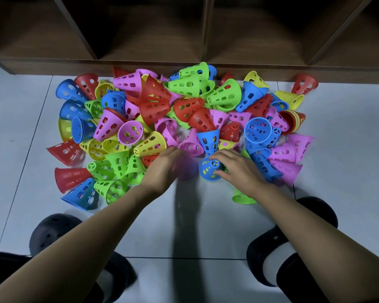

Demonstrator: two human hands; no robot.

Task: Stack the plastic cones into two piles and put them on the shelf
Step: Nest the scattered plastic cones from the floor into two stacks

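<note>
A big heap of perforated plastic cones in red, blue, green, yellow and pink lies on the floor before a dark wooden shelf. My left hand grips a blurred pink cone at the heap's near edge. My right hand curls round a blue cone standing upright, with yellow showing through its holes. Another blue cone stands inverted just behind it.
The shelf's open compartments are dark. A green cone lies under my right forearm. My two dark shoes stand on the pale tiled floor near the bottom corners.
</note>
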